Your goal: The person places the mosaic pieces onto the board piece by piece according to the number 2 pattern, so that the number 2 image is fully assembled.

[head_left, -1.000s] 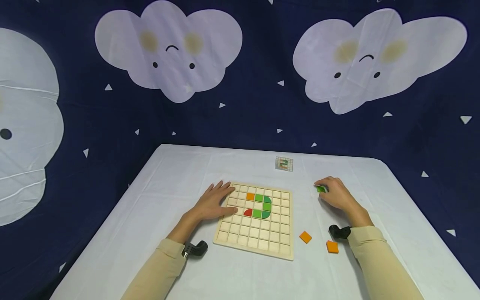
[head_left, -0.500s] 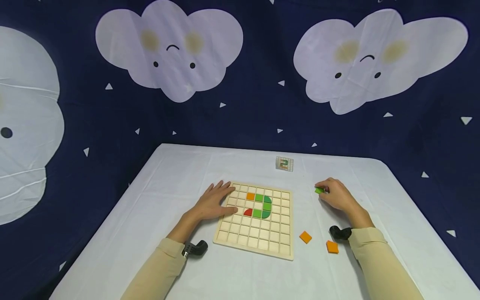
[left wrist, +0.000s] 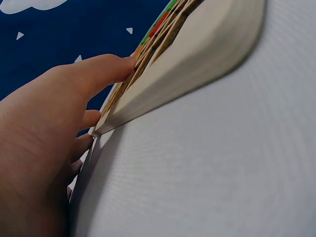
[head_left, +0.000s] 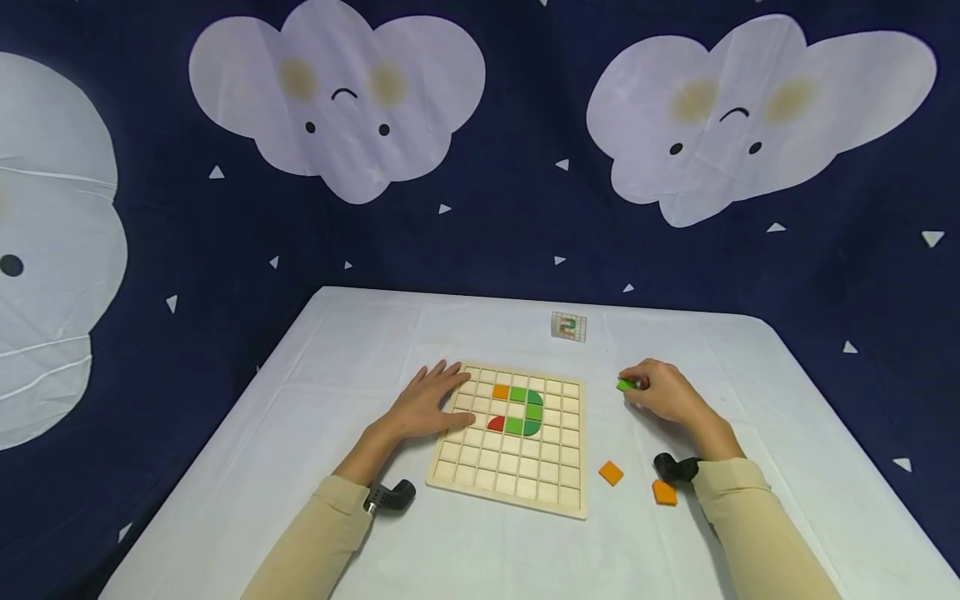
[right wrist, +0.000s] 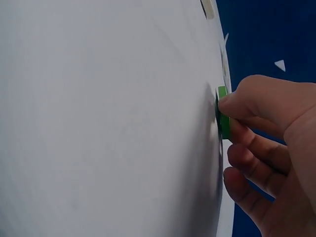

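Observation:
My left hand [head_left: 425, 404] rests with spread fingers on the left edge of a wooden grid board [head_left: 517, 492]; in the left wrist view the thumb [left wrist: 116, 69] lies over the rim. Green tiles [head_left: 533, 412], a red quarter-round tile [head_left: 496, 424] and an orange tile [head_left: 501, 392] sit in the board's cells, forming a curved shape. To the right of the board, my right hand [head_left: 667, 392] pinches a green tile [head_left: 626, 385] between thumb and fingers. The right wrist view shows this green tile [right wrist: 224, 123] on edge, close over the white cloth.
Two orange tiles, one square [head_left: 611, 473] and one with a cut corner [head_left: 664, 492], lie on the white table [head_left: 480, 558] right of the board. Behind the board stands a small pattern card [head_left: 568, 327]. A dark cloud-print cloth [head_left: 517, 233] hangs behind the table.
My right hand has turned the green tile in its fingers and moved slightly left toward the board with it. The left hand and the board have stayed put.

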The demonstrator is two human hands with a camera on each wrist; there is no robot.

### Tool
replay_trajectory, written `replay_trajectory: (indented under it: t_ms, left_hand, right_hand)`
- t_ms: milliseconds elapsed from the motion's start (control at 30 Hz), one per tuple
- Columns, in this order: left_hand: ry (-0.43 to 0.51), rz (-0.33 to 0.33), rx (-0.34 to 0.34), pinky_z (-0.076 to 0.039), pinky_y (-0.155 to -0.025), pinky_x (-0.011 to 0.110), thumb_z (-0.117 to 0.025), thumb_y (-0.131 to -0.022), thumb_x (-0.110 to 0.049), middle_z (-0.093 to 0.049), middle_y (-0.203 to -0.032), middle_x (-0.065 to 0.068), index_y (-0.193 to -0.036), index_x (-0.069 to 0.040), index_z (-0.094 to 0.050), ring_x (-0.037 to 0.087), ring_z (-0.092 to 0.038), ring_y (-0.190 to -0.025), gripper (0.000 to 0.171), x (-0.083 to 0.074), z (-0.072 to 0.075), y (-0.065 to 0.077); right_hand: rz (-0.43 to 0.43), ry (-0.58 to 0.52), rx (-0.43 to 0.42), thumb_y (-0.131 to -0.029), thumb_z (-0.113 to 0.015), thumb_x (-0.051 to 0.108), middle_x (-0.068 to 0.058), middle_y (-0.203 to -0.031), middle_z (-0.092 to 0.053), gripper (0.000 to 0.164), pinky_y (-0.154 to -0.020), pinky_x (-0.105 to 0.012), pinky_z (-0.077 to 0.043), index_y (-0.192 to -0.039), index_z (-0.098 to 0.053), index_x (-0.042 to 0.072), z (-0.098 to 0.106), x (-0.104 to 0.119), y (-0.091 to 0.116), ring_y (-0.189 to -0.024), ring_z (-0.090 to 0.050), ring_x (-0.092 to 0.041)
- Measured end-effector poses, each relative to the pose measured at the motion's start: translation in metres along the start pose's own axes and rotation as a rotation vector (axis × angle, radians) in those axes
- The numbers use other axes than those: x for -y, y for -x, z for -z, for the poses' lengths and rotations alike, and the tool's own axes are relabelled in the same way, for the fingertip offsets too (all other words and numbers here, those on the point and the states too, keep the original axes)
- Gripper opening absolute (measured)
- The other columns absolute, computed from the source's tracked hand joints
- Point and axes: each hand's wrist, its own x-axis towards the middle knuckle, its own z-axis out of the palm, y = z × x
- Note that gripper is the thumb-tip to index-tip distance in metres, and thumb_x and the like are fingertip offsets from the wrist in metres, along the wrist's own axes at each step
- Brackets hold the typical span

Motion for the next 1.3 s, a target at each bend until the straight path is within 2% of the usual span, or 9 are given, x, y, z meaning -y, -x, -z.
replay_trajectory:
  t_ms: [633, 867, 1067, 1300]
  left_hand:
    - [0.011, -0.012, -0.003, -0.002, -0.116, 0.039, -0.056, -0.080, -0.070, -0.024, -0.157, 0.000, -0.148, -0.020, -0.040, 0.021, -0.010, -0.145, 0.086, 0.002, -0.002, 0.000]
    - [0.008, -0.022, -0.012, -0.003, -0.117, 0.040, -0.056, -0.080, -0.069, -0.025, -0.156, 0.001, -0.148, -0.020, -0.041, 0.022, -0.012, -0.145, 0.085, 0.003, -0.002, -0.001]
    - [0.006, -0.022, -0.004, -0.002, -0.116, 0.040, -0.055, -0.080, -0.070, -0.024, -0.157, 0.001, -0.148, -0.020, -0.040, 0.022, -0.011, -0.145, 0.086, 0.002, 0.001, -0.002]
    - [0.001, -0.014, 0.000, -0.002, -0.116, 0.040, -0.055, -0.080, -0.070, -0.024, -0.157, 0.000, -0.148, -0.021, -0.040, 0.021, -0.010, -0.145, 0.085, 0.002, -0.001, -0.002]
  right_hand:
    - [0.104, -0.009, 0.000, -0.075, -0.073, 0.012, 0.001, -0.093, -0.066, 0.032, -0.060, -0.032, -0.042, -0.106, -0.074, 0.006, -0.002, 0.043, 0.001, -0.075, -0.051, -0.017]
    - [0.139, 0.017, -0.040, -0.076, -0.073, 0.012, 0.002, -0.097, -0.066, 0.031, -0.063, -0.032, -0.042, -0.107, -0.073, 0.007, -0.002, 0.053, 0.000, -0.077, -0.053, -0.016]
    - [0.170, 0.000, -0.025, -0.077, -0.073, 0.015, 0.004, -0.095, -0.065, 0.030, -0.062, -0.032, -0.043, -0.106, -0.074, 0.008, -0.006, 0.063, 0.000, -0.078, -0.053, -0.016]
    - [0.218, 0.036, -0.022, -0.079, -0.073, 0.018, 0.006, -0.098, -0.065, 0.029, -0.066, -0.032, -0.045, -0.106, -0.074, 0.011, -0.014, 0.079, 0.000, -0.082, -0.055, -0.016]
